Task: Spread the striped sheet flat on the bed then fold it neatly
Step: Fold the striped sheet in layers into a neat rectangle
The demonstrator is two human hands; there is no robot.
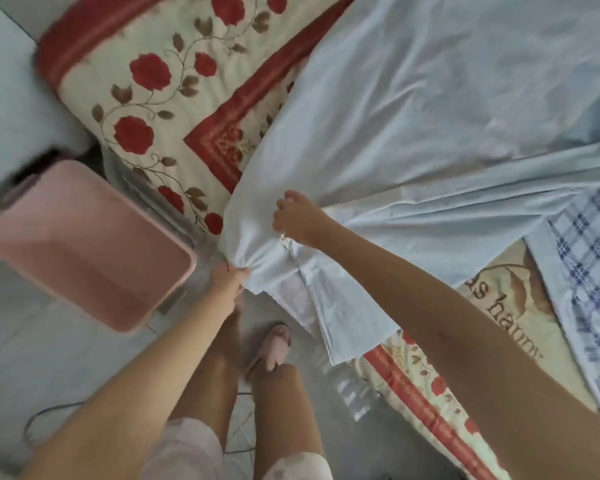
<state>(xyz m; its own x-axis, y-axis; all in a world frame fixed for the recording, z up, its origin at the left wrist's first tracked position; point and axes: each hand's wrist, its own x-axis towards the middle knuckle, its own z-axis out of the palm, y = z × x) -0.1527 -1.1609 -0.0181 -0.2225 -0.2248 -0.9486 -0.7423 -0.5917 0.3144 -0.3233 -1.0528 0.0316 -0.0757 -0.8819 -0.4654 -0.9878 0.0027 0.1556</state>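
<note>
My left hand [231, 277] pinches a bunched corner of the pale blue sheet [413, 116] at the bed's edge. My right hand [297, 220] is just beside it, fingers curled into the same cloth. The sheet lies wrinkled over the rose quilt [146, 98]. A checked cloth [586, 254] lies on the right, near brown letters [506, 306] that look like "as happ". A pink tub [84, 244] sits on the floor.

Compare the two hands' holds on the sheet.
The left hand pinches a bunch of the sheet at the edge of the bed; the right hand grips it farther in, over the bed. The left hand sits nearer the camera, the right hand farther. Both hold the same sheet.
</note>
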